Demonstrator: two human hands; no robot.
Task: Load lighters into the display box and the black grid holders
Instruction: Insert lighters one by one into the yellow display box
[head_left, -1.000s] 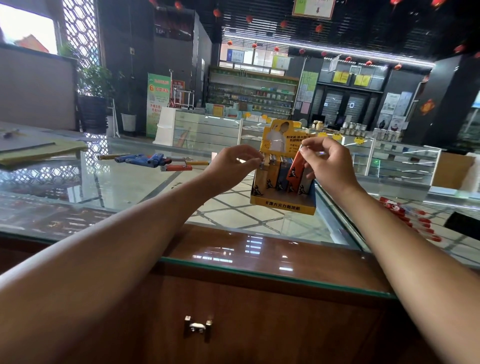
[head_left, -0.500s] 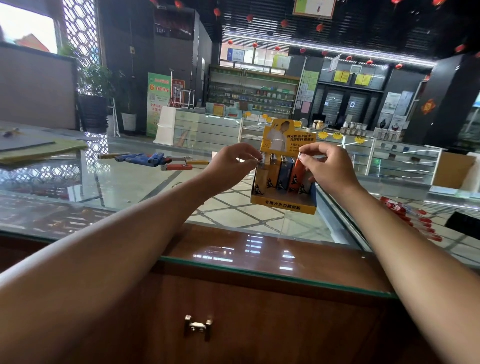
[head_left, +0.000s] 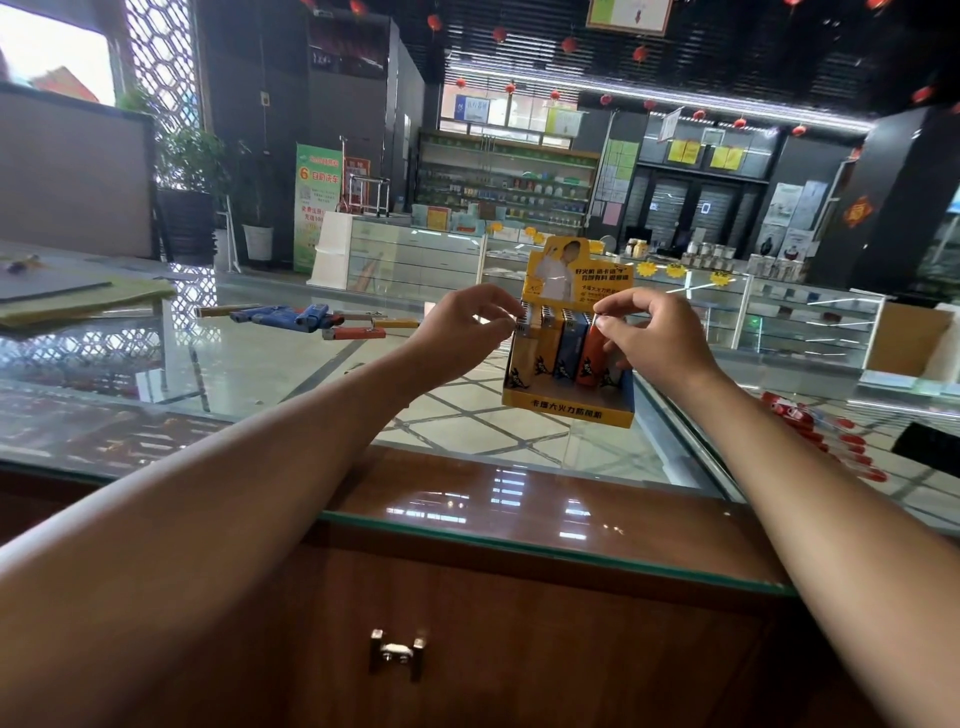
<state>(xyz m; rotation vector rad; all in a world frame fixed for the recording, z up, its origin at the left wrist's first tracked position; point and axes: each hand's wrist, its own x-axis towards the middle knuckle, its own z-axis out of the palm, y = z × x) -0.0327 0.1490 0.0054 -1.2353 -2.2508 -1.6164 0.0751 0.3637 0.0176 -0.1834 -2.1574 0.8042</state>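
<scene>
The right hand (head_left: 655, 339) pinched the top of the red lighter (head_left: 588, 361), which leaned in the display box (head_left: 566, 409) on the desk (head_left: 260, 374). Left of those fingers, the left hand (head_left: 462, 327) pinched the yellow lighter (head_left: 521, 359) by its top.

At twelve o'clock the display box (head_left: 566, 411) is showing black Chinese print on its yellow front strip, 大火力 among it. At ten o'clock a green banner (head_left: 315, 218) is carrying a large 6.
</scene>
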